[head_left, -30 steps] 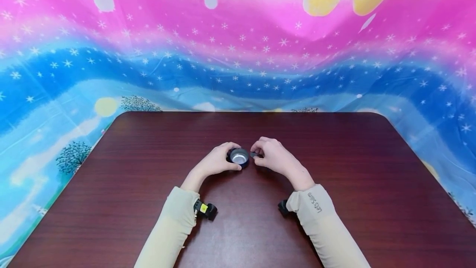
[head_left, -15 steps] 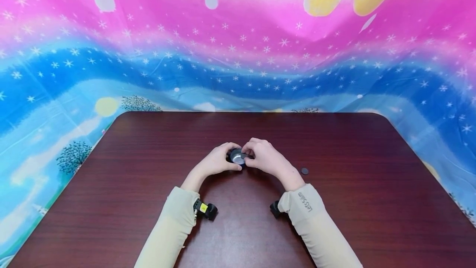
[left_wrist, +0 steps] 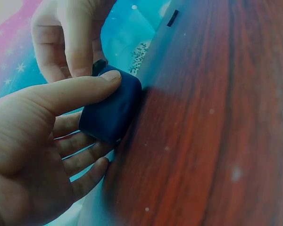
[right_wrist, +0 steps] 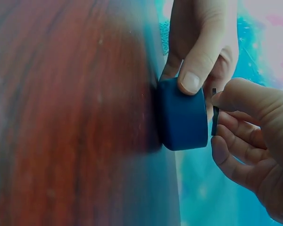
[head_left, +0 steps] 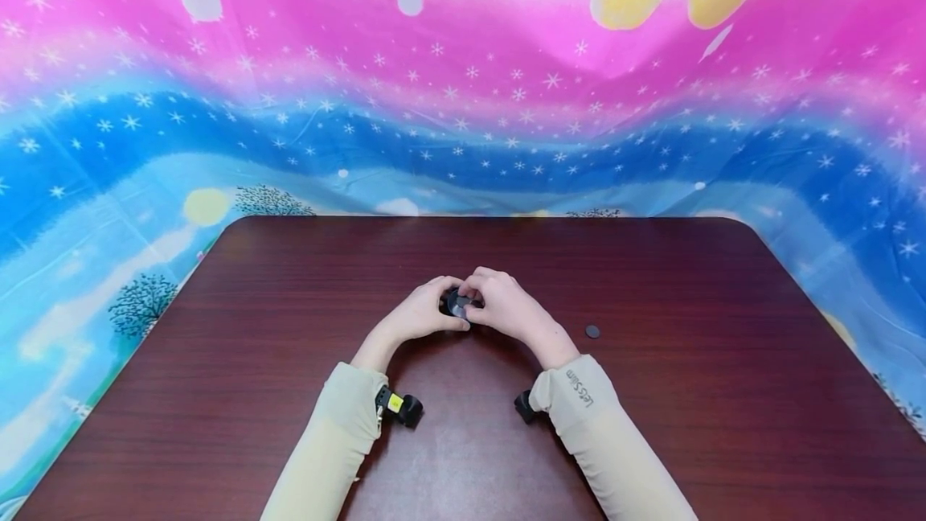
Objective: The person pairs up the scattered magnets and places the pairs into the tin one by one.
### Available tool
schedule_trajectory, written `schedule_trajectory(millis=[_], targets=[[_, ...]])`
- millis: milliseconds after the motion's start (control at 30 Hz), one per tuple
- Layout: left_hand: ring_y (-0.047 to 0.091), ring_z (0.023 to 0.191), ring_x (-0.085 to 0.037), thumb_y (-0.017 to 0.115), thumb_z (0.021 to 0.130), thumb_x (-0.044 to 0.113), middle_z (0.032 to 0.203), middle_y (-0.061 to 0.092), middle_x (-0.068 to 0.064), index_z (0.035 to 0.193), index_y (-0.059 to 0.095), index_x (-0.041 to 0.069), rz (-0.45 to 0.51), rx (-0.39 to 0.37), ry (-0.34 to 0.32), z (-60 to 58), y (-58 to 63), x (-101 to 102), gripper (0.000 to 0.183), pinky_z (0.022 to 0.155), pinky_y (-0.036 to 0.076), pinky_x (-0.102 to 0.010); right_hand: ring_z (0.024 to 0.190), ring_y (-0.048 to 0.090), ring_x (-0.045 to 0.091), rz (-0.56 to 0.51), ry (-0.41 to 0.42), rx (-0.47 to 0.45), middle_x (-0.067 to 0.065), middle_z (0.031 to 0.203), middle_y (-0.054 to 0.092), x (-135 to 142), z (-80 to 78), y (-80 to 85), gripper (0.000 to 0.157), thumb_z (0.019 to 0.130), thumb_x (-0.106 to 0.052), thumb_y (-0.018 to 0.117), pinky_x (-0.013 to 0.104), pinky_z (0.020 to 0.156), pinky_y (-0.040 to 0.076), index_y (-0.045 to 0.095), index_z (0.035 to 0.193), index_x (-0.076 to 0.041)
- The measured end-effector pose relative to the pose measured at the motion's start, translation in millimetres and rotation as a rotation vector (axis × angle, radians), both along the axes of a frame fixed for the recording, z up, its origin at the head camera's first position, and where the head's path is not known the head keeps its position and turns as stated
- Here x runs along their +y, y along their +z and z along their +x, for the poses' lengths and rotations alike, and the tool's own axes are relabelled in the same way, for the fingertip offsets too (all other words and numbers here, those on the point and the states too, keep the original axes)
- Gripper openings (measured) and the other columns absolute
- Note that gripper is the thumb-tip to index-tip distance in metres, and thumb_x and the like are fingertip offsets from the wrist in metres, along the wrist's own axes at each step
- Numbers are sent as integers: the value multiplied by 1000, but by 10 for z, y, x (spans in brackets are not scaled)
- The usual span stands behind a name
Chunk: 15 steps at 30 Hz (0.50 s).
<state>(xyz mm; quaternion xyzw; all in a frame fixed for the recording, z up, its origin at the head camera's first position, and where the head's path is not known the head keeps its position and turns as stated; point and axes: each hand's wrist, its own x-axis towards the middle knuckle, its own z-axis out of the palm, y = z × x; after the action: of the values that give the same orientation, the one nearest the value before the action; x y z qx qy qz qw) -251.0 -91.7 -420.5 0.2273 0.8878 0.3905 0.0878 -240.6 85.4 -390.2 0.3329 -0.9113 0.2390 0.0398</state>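
In the head view a small round dark container (head_left: 454, 309) with a shiny inside stands on the table near the middle. My left hand (head_left: 418, 312) grips it from the left, thumb on the near side and fingers round the far side. The wrist views show its smooth dark blue wall (right_wrist: 185, 120). Between the thumb and fingers of my right hand (head_left: 509, 305) is a thin dark disc (right_wrist: 215, 115), held edge-on to the right wrist camera, right at the container's mouth. The right fingers partly hide the opening from above.
A second dark disc (head_left: 592, 332) lies flat on the brown wooden table (head_left: 694, 392), to the right of my right wrist. Behind the table hangs a pink and blue printed cloth (head_left: 463, 127). Dark wrist cameras (head_left: 409, 411) sit at both cuffs.
My right hand has moved left with the disc, from beside the container to over its mouth. The second disc on the table has come into sight from behind the right wrist. My left hand stays put.
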Motion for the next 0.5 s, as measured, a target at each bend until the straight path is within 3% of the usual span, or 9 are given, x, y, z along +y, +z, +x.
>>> schedule_trajectory(millis=[500], targets=[[51, 102, -14, 76, 71, 28, 116, 53, -1, 117, 52, 15, 2, -10, -14, -12, -25, -14, 53, 89, 42, -34, 82, 59, 13, -17, 23, 9, 3, 91, 59, -73, -36, -47, 19, 78, -7, 66, 23, 72, 48, 66, 96, -4]])
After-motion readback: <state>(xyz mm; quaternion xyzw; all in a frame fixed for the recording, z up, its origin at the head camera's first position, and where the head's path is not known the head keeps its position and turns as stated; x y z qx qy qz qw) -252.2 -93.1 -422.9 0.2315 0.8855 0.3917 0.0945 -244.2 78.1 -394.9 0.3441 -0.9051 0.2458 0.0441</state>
